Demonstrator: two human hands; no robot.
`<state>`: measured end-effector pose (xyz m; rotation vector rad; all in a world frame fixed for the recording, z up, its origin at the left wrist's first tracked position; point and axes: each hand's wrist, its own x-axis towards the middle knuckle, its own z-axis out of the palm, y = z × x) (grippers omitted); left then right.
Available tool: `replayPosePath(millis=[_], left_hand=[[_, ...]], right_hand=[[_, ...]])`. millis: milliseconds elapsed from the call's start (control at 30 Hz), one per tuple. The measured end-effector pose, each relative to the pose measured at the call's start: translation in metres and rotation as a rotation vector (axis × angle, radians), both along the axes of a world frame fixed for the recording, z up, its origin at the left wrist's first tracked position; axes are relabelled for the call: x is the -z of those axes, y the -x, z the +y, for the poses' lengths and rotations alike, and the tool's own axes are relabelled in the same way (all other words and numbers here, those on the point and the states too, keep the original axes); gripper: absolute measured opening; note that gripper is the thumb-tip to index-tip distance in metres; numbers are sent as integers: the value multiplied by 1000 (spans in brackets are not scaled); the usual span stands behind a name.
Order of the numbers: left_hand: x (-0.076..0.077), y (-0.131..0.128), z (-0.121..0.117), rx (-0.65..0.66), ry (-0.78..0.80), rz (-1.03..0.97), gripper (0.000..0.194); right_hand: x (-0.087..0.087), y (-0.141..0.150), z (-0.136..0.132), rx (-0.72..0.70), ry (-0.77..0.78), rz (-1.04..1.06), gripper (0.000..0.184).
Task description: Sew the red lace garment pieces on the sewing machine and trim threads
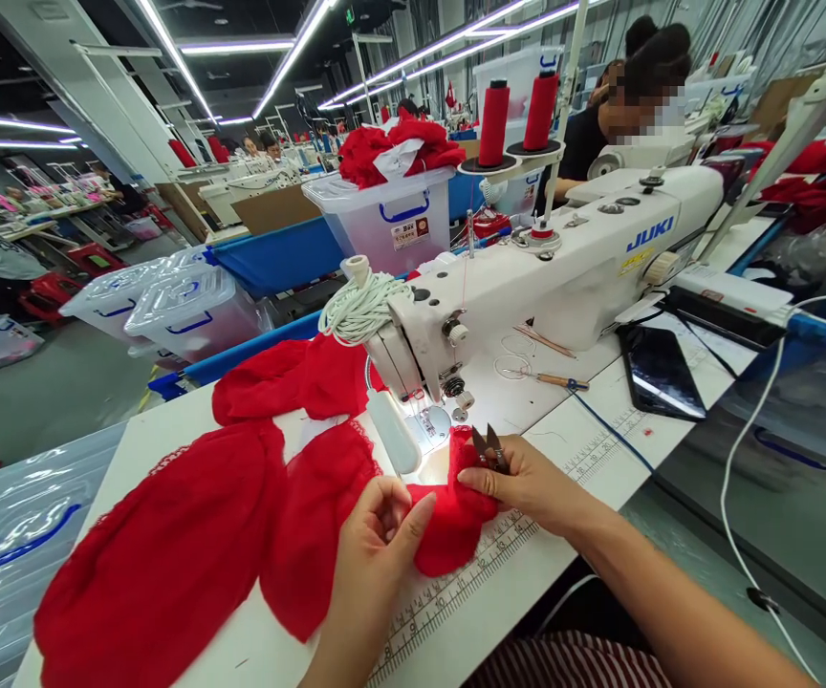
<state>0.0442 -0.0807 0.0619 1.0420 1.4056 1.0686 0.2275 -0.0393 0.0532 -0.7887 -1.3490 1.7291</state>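
A small red fabric piece (448, 535) with a lacy edge lies in front of the sewing machine's needle area, between my two hands. My right hand (528, 478) is closed around dark thread snips (489, 449), blades pointing up and away, while its thumb presses on the red fabric. My left hand (377, 540) is closed in a pinch at the fabric's left edge; its fingertips partly hide what they grip. Just beyond is the white JUKI sewing machine (528, 277), its lamp lighting the needle plate (433, 425). More red fabric pieces (176, 545) spread over the table to the left.
A printed ruler (456, 583) runs along the table's front. Tweezers (546, 339), a wooden-handled tool (560, 380) and a phone (661, 373) lie to the right. Red thread cones (493, 124) stand behind the machine, near a bin (384, 225) of red fabric. A co-worker (628, 105) sits beyond.
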Motion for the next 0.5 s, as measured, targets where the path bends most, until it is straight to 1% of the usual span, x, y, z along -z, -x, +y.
replayPosePath(millis=[100, 167, 200, 233, 267, 300, 367, 400, 467, 500], left_hand=[[-1, 0, 2, -53, -82, 88, 33], [-3, 0, 1, -7, -154, 156, 34], [-4, 0, 0, 53, -160, 151, 35], [-4, 0, 1, 125, -136, 105, 34], [-5, 0, 2, 186, -85, 26, 33], [-5, 0, 3, 219, -23, -61, 31], [-4, 2, 7, 205, 77, -194, 31], [-3, 4, 9, 182, 108, -226, 33], [-1, 7, 13, 152, 138, -234, 38], [0, 8, 15, 151, 144, -238, 38]], right_hand=[[-6, -3, 0, -199, -20, 58, 30], [-8, -1, 0, -255, -14, 88, 29], [-9, 0, -1, -244, -9, 87, 29], [-8, 3, 0, -202, -3, 75, 30], [-7, 6, 0, -138, 7, 54, 31], [-6, 8, 0, -63, 21, 34, 33], [-3, 14, 0, 66, 68, -3, 38], [-2, 16, 0, 103, 93, -21, 41], [0, 18, 1, 117, 98, -75, 43], [0, 19, 1, 130, 74, -105, 42]])
